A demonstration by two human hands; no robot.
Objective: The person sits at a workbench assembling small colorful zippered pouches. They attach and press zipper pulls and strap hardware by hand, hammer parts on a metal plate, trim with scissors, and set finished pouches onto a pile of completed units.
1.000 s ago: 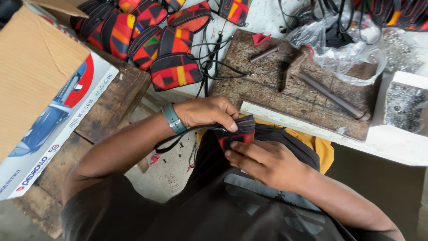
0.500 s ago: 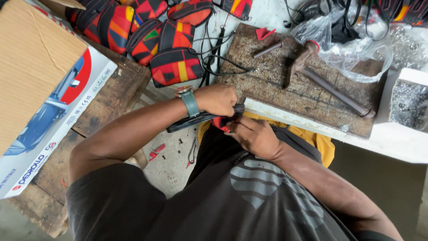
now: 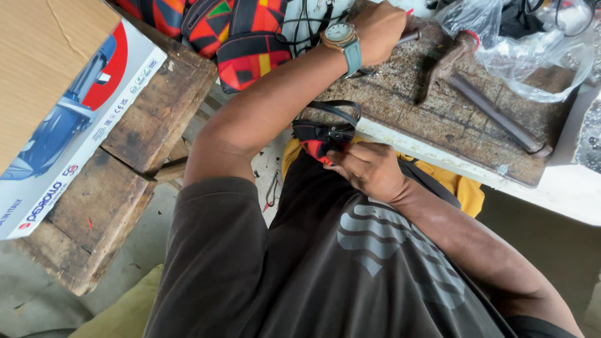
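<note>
Scarred wooden boards make up the worktop point(image 3: 438, 125), its pale front edge running just past the seated person's chest. On the far side, the left hand point(image 3: 375, 28) has closed around a thin metal tool point(image 3: 408, 36) lying on the wood; a wristwatch point(image 3: 343, 39) with a teal strap sits on that arm. Nearer, the right hand point(image 3: 369, 170) is curled shut, pinching a small red-and-black patterned pouch point(image 3: 320, 141) against the worktop's edge, at the person's chest. A black strap point(image 3: 335, 111) loops from the pouch up onto the boards. To the right lies a rusty hammer point(image 3: 482, 100), its head beside a clear plastic bag point(image 3: 526, 50). More red, black and yellow pouches point(image 3: 250, 59) are piled at the far left, beside a cardboard box point(image 3: 56, 112) resting on a weathered bench point(image 3: 125, 188).
</note>
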